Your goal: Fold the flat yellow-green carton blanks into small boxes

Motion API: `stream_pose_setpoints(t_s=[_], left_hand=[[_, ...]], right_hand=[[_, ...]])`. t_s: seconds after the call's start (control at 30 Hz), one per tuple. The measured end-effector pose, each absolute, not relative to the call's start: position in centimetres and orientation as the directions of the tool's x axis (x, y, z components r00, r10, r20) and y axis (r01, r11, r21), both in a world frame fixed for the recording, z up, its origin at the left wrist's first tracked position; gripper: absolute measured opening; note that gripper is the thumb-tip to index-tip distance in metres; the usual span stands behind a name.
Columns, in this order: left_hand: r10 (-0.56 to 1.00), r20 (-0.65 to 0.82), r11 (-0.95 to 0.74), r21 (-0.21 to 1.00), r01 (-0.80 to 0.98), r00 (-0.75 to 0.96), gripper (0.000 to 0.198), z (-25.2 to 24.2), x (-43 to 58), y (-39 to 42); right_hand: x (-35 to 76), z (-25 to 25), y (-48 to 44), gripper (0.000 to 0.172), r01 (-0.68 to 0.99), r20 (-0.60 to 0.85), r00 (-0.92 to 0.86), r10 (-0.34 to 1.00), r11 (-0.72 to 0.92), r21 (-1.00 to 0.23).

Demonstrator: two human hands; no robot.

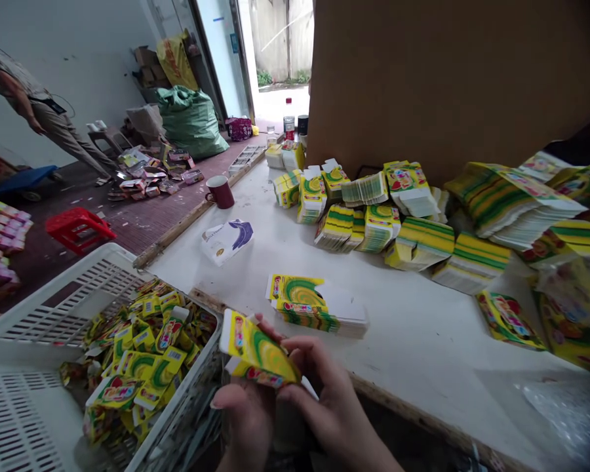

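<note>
Both of my hands are on a small yellow and green printed carton just off the front edge of the table. It is tilted, with a white flap standing out at its left end. My left hand supports it from below, fingertips showing behind its far side and the thumb held away from it. My right hand pinches the carton's right end between thumb and fingers. Just beyond, a stack of flat cartons in the same print lies on the white table. Whether anything is inside the held carton is hidden.
At left, a white plastic basket contains many yellow cartons. Bundled flat cartons line the table's back. A purple and white box and a mug sit farther left. A person stands beyond a red stool.
</note>
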State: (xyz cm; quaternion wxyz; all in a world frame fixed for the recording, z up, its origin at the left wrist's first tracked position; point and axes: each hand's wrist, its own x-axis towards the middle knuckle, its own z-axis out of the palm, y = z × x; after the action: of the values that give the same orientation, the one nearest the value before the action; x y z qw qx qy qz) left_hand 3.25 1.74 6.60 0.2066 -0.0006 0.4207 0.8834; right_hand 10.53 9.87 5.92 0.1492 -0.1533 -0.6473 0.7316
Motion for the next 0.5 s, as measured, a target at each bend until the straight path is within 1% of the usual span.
stream_pose_setpoints(t_s=[0.03,0.07,0.13,0.17,0.2,0.23,0.27,0.33,0.37,0.4,0.43,0.5], left_hand=[[0.374,-0.163,-0.529,0.771,-0.354,-0.913,0.062,5.9,3.3,1.4],[0.365,-0.154,-0.494,0.804,-0.331,-0.918,0.050,5.2,3.3,1.1],[0.312,-0.150,-0.421,0.863,-0.278,-0.938,0.026,4.1,3.0,0.5],[0.304,-0.137,-0.395,0.883,-0.256,-0.943,0.019,3.9,2.7,0.2],[0.333,-0.109,-0.382,0.892,-0.239,-0.937,0.017,3.9,2.2,-0.2],[0.400,-0.079,-0.379,0.893,-0.243,-0.913,0.024,4.1,1.6,-0.6],[0.483,-0.056,-0.372,0.890,-0.263,-0.874,0.037,4.5,0.9,-1.0],[0.636,-0.037,-0.326,0.892,-0.312,-0.771,0.073,5.4,-0.3,-2.0],[0.691,-0.033,-0.287,0.904,-0.316,-0.722,0.088,5.9,-0.8,-2.4],[0.746,-0.032,-0.229,0.926,-0.300,-0.665,0.096,6.2,-1.1,-2.8],[0.806,-0.041,-0.141,0.955,-0.260,-0.590,0.097,6.5,-1.2,-3.0],[0.903,-0.102,0.061,0.992,-0.110,-0.418,0.096,6.7,-0.8,-3.0]], right_hand=[[10.5,5.9,10.2,0.028,-0.030,-0.009,-0.900,0.435,-0.083,-0.996],[10.6,5.9,10.6,0.021,-0.048,0.029,-0.894,0.448,-0.030,-0.998],[11.0,6.1,11.5,0.011,-0.094,0.144,-0.876,0.461,0.129,-0.987],[11.3,6.2,12.0,0.010,-0.114,0.201,-0.866,0.457,0.210,-0.971],[11.6,6.4,12.6,0.011,-0.129,0.247,-0.860,0.447,0.277,-0.952],[11.9,6.7,13.2,0.014,-0.137,0.279,-0.858,0.432,0.330,-0.934],[12.2,6.9,13.9,0.018,-0.144,0.302,-0.866,0.398,0.380,-0.914],[12.8,7.5,15.0,0.030,-0.161,0.335,-0.898,0.283,0.498,-0.852],[12.9,7.8,15.4,0.034,-0.176,0.356,-0.908,0.221,0.570,-0.802],[13.1,8.1,15.5,0.035,-0.192,0.372,-0.914,0.161,0.637,-0.746],[13.1,8.3,15.5,0.033,-0.212,0.381,-0.919,0.101,0.689,-0.693],[13.1,8.4,15.0,0.024,-0.253,0.397,-0.918,0.019,0.743,-0.620]])
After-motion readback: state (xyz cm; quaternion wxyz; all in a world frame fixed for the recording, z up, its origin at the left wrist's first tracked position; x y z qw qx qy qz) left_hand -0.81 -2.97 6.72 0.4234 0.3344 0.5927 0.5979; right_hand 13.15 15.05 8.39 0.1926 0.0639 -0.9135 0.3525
